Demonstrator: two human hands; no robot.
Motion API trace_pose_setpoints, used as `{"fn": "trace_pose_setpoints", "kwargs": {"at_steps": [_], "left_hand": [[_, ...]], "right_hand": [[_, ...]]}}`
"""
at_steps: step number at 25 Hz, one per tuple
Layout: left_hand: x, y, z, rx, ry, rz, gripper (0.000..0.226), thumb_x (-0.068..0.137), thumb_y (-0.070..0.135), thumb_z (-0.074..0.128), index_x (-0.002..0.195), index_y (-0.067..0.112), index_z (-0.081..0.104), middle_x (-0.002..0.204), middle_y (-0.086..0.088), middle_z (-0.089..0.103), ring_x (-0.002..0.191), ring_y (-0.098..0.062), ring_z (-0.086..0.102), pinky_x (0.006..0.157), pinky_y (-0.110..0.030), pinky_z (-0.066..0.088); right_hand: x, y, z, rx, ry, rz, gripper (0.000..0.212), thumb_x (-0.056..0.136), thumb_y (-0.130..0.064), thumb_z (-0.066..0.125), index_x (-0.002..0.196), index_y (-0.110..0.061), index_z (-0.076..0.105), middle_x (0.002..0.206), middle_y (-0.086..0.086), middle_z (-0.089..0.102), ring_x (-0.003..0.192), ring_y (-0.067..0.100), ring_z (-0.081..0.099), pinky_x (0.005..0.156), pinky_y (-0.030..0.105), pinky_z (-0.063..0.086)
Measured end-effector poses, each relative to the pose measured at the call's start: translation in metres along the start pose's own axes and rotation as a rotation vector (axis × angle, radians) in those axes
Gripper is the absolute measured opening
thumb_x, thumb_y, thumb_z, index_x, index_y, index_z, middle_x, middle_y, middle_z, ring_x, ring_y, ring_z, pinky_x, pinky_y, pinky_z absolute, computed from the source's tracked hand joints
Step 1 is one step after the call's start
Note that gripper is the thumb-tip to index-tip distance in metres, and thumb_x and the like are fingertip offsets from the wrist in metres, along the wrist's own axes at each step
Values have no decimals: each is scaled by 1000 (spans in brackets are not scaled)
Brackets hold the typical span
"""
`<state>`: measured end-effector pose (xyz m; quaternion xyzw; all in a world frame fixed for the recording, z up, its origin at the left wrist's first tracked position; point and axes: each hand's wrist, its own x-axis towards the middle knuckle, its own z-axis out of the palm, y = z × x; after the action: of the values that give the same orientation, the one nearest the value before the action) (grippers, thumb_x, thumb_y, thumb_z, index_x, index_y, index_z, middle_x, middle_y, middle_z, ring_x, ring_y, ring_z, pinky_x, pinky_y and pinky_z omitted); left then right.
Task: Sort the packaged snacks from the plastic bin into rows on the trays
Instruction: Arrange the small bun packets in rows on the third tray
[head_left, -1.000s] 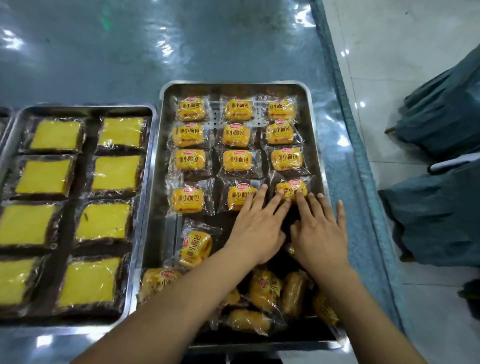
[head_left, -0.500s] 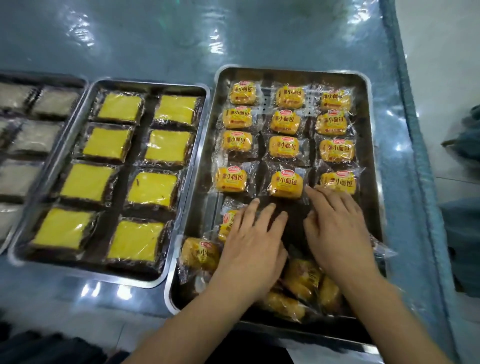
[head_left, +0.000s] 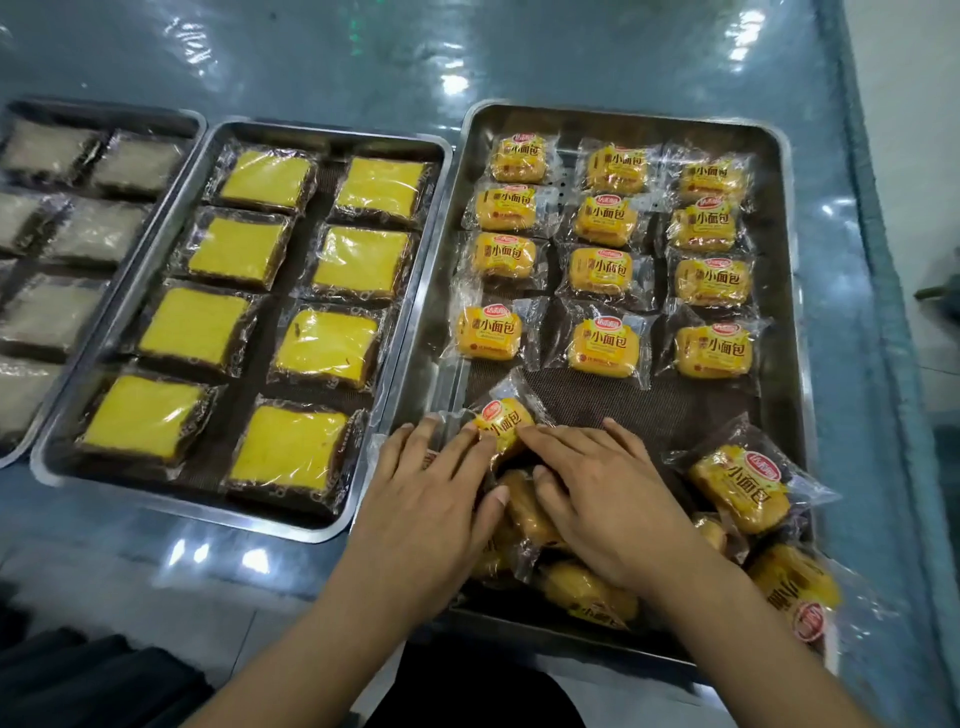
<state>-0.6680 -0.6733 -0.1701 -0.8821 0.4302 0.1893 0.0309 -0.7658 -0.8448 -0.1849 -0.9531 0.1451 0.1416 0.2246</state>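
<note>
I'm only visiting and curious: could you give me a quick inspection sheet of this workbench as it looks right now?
Surface: table under glossy blue-green film.
Job's things: right tray holds twelve bread packets in four rows of three. A tilted packet starts a fifth row, and a loose heap lies at the near end. Middle tray holds eight yellow cake slices. Left tray holds pale packets and is partly out of frame. Plastic bin is not in view.
Clutter: nothing seen.
Grips: left hand and right hand lie flat, fingertips on the tilted packet.
Cables: nothing seen.
Surroundings: pale tiled floor at right.
</note>
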Motion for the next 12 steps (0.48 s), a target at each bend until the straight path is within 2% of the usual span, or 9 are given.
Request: {"fn": "trace_pose_setpoints", "kwargs": {"at_steps": [2,5,8,12], "left_hand": [[7,-4,-2,2,-22,-11,65,102,59,10,154,27,34,158,3,39,149,-30,24,119,-44,5],[16,-9,-2,37,-33,-25,71,97,62,0,159,31,12,167,8,12,154,-27,0,121,-43,-7],[25,-16,-6,36,-22,-30,73,92,64,-6,159,35,4,167,11,2,154,-26,-5,123,-45,-5],[33,-28,-6,76,-18,-49,72,91,60,-4,158,35,7,167,12,5,154,-25,-1,124,-48,2]], "right_hand": [[-1,-7,3,18,-6,37,59,100,-50,13,153,-36,33,148,-16,46,138,5,37,124,36,8],[0,-19,8,63,-9,79,53,106,-46,22,156,-31,28,151,-13,42,139,7,37,125,38,10],[-1,-26,14,116,-40,84,57,106,-48,19,160,-29,17,160,-12,30,145,7,30,126,42,3],[12,-30,16,164,-52,87,58,106,-49,17,160,-30,13,163,-12,25,149,7,24,125,47,0]]}}
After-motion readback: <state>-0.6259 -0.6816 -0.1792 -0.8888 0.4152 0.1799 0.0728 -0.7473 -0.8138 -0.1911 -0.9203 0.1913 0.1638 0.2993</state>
